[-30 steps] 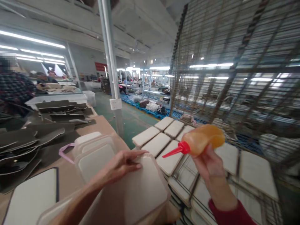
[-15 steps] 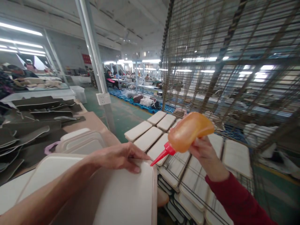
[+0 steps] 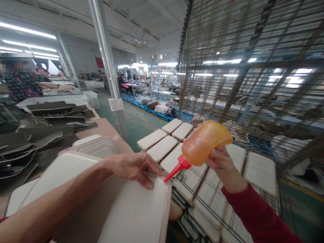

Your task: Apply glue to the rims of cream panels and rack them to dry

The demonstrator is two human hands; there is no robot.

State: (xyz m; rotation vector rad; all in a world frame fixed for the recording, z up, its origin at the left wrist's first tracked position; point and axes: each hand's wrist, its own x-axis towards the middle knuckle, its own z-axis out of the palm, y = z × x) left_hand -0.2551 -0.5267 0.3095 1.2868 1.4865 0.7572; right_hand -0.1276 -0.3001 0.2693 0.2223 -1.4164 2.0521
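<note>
My left hand (image 3: 135, 168) grips the upper edge of a white rounded panel (image 3: 136, 209), thumb on its face and fingers over the rim. In my right hand (image 3: 220, 158) is an amber squeeze bottle (image 3: 202, 143), tilted down to the left. Its red nozzle (image 3: 174, 171) meets the panel's top right corner, on or just beside the rim. Whether any liquid comes out is too small to tell. More white panels (image 3: 63, 172) lie beneath and behind my left forearm.
Rows of white panels (image 3: 162, 147) rest on a wire rack at front right, with a large wire mesh (image 3: 243, 60) rising behind. Dark curved pieces (image 3: 48, 130) are piled on the left table. A metal post (image 3: 107, 60) carries a socket. A person (image 3: 21, 81) stands far left.
The view has swung slightly left, bringing a person into sight at far left. The nozzle stays at the panel's corner, and both hands keep their hold.
</note>
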